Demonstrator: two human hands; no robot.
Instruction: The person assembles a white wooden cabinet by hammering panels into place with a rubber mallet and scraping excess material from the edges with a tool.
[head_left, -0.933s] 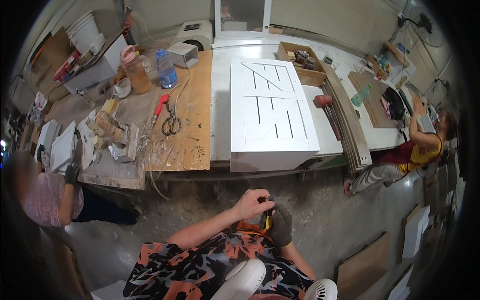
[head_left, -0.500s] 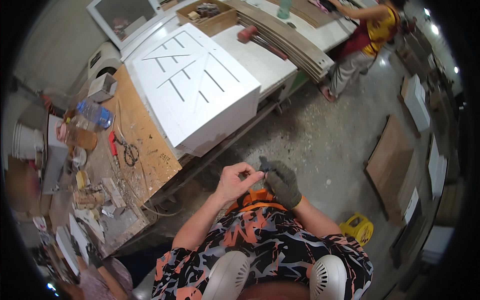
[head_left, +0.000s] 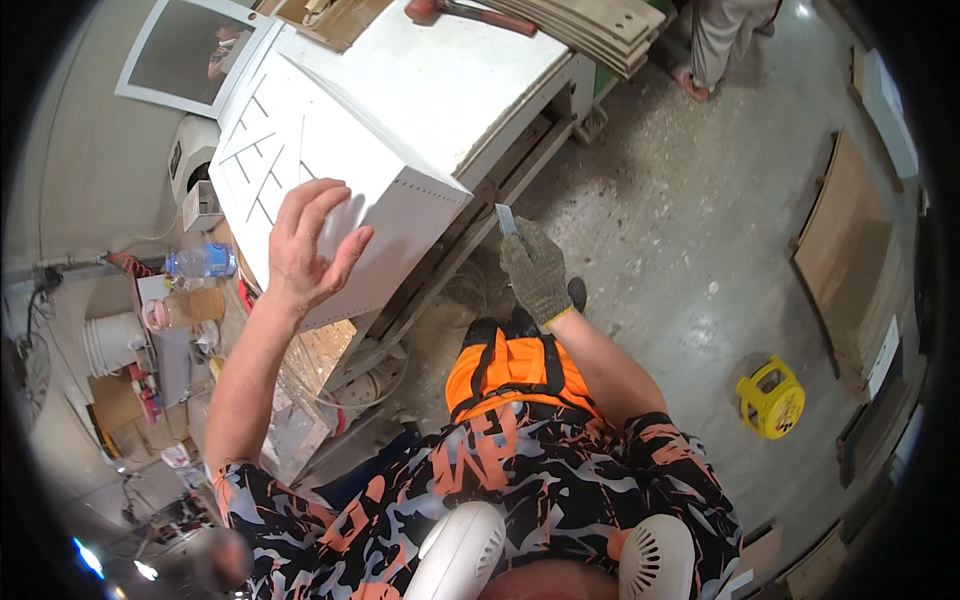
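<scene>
A large white box-shaped furniture piece [head_left: 370, 220] lies on the workbench, with slots cut in its top face and rows of small holes along one edge. Over its near side is my bare left hand [head_left: 310, 250], fingers apart and curved, holding nothing; whether it touches the surface I cannot tell. To the right of the box, over the floor, my right hand [head_left: 537, 275] wears a dark knitted work glove. It is closed around a small flat grey blade-like piece [head_left: 506, 219], whose end sticks up past the fingers; the rest is hidden in the glove.
A red-headed mallet [head_left: 425, 10] and stacked boards [head_left: 600, 30] lie at the far side. Bottles [head_left: 200, 262] stand at the left of the bench. A yellow stool [head_left: 770, 398] and a brown panel [head_left: 845, 250] are at the right. Another person's legs [head_left: 712, 50] show beyond.
My left hand has parted from the right and risen leftward over the white box. My right hand has moved up, with the flat piece now showing. The view has shifted.
</scene>
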